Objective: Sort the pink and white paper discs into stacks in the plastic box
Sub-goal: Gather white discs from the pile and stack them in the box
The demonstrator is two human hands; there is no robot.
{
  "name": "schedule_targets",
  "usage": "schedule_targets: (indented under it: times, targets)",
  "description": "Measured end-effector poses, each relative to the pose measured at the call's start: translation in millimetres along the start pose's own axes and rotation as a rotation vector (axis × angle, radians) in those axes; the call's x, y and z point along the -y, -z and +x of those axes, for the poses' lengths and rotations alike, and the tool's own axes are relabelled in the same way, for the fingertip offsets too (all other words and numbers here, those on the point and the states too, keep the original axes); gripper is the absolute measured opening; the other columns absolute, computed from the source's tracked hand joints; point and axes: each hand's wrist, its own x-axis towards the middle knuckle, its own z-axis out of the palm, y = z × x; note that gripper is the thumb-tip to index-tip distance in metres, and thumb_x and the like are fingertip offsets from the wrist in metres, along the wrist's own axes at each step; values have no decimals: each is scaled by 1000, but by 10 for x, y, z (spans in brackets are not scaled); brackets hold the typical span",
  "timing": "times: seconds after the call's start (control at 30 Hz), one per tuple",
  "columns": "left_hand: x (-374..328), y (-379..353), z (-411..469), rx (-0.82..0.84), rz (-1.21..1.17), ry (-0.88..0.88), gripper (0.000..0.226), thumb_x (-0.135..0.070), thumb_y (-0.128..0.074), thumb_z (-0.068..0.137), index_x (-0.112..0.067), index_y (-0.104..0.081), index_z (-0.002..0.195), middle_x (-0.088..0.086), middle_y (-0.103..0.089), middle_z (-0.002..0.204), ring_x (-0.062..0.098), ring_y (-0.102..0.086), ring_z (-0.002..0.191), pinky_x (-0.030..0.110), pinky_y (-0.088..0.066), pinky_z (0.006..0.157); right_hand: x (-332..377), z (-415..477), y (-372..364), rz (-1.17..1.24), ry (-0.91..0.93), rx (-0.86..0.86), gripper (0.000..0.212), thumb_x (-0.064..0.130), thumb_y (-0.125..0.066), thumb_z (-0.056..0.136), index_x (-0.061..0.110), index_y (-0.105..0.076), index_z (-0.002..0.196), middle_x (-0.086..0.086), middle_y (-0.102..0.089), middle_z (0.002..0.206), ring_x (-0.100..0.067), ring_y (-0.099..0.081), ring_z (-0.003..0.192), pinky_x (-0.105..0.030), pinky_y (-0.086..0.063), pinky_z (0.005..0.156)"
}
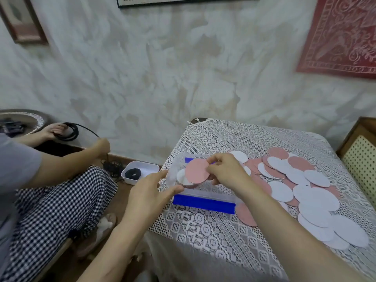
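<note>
A clear plastic box [205, 193] with blue clips stands near the left edge of the lace-covered table. My right hand [225, 171] pinches a pink disc [197, 171] by its right edge and holds it over the box. White discs [181, 177] lie inside the box, partly hidden under the pink one. My left hand [151, 189] touches the box's left front corner with thumb and fingers mostly straight. A loose pile of pink and white discs [301, 186] spreads over the table to the right of the box.
The table [203, 226] wears a white lace cloth. At left a person in checked trousers [57, 202] sits coiling a black cable [69, 130]. A white tray [140, 174] with a black coil lies on the floor. A wooden chair [360, 157] stands at right.
</note>
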Motion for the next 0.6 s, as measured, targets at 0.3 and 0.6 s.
schedule_targets:
  times: [0.3,0.6]
  targets:
    - [14,-67,44,65,-222,-97,63,-60,-69,80,-39,-53,136,-38,-49,78,-30,-48,75,6,-41,62,-62,364,-297,-196,-92,12,11,11,-60,94,21,-65,91,-5,-74,75,-15,-69,57,-48,-62,80]
    - [120,-145,78,95,-274,-77,85,-80,-59,70,-41,-44,145,-21,-63,125,1,-59,107,26,-52,85,-134,338,-275,-296,-97,49,18,26,-66,96,20,-73,112,-1,-75,84,-17,-72,67,-44,-63,77]
